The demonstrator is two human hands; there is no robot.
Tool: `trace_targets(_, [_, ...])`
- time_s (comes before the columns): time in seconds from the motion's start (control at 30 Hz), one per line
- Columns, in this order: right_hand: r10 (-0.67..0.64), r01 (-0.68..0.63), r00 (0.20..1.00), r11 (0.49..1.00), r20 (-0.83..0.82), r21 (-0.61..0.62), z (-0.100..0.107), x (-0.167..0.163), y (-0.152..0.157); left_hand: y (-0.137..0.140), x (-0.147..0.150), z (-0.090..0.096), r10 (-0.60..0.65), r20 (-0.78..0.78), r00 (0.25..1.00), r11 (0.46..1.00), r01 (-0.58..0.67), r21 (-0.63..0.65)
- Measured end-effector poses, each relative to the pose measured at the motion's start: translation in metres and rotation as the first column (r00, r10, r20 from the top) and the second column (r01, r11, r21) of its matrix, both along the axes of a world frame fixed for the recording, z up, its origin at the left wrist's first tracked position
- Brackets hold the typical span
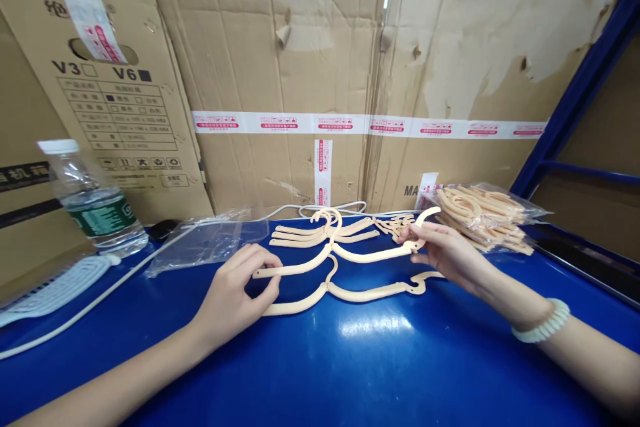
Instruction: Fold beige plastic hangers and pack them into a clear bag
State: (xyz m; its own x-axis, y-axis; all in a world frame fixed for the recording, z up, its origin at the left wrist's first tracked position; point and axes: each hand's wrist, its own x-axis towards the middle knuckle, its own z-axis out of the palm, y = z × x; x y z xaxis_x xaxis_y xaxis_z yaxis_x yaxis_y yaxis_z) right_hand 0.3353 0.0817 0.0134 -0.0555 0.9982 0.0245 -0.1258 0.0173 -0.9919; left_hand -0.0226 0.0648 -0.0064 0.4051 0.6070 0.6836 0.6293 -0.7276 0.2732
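Note:
Between my hands is a beige clothes hanger [370,257] with a curved hook at its middle. My left hand [245,287] pinches the tip of its left arm between thumb and fingers. At its right tip, my right hand [445,253] grips the arm end together with a small curved hook piece [427,217]; the fingers partly cover the joint. Nearer to me, a second beige hanger [367,295] lies on the blue table, with a similar hook piece [419,282] at its right end. Behind, several more hangers [300,233] lie nested together, beside a pile of small hook pieces [393,227].
A clear bag of beige parts [480,213] lies at the right. On the left are a water bottle [103,207], a pale hairbrush [60,287], a white cable [100,307] and a flat plastic bag [205,240]. Cardboard [280,67] stands behind the blue table [320,373].

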Motion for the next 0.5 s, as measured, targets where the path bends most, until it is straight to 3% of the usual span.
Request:
trace_targets(0.37, [0.147, -0.148, 0.989, 0.988, -0.022, -0.045, 0.014, 0.03, 0.007, -0.008, 0.0, 0.0, -0.229, -0.194, 0.954, 0.973, 0.229, -0.027])
trace_targets(0.5, [0.269, -0.263, 0.944, 0.963, 0.193, -0.056, 0.023, 0.039, 0.001, -0.008, 0.0, 0.002, -0.307, -0.25, 0.918, 0.951, 0.304, -0.052])
